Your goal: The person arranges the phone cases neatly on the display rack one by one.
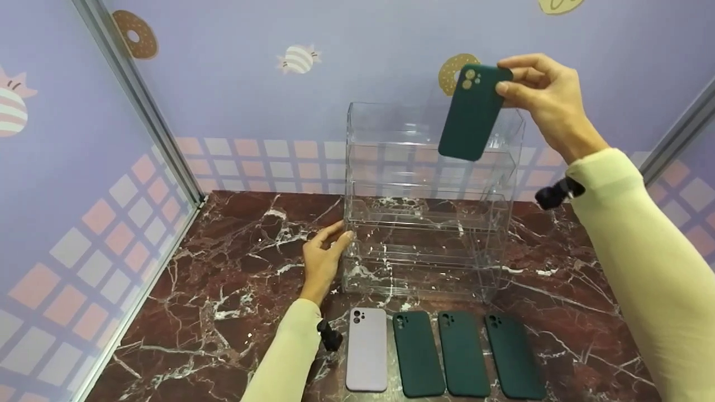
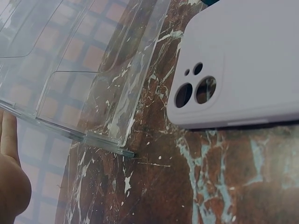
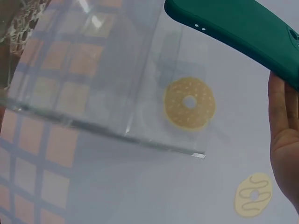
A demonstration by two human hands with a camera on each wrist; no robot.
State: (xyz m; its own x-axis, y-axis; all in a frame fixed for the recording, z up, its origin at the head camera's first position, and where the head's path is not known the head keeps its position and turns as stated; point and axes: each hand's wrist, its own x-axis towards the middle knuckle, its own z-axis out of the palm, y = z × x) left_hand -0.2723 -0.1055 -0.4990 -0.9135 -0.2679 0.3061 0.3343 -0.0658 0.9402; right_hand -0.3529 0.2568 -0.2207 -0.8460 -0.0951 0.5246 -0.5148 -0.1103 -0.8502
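High at the right, my right hand [image 1: 550,95] pinches a dark green phone case [image 1: 475,114] by its upper edge, between thumb and fingers. The case hangs tilted in front of the top of a clear tiered plastic rack [image 1: 430,223]. In the right wrist view the green case [image 3: 233,32] shows camera cutouts near the fingers. My left hand [image 1: 324,257] touches the lower left side of the rack, thumb toward the front and fingers along the side panel. The left wrist view shows part of that hand [image 2: 11,172] against the clear panel.
In front of the rack lie a pale lilac phone case [image 1: 367,352] and three dark green ones, the nearest to it being a green case [image 1: 419,354]. All rest on a red marbled tabletop [image 1: 223,312]. Patterned panels [image 1: 251,84] stand behind and at both sides.
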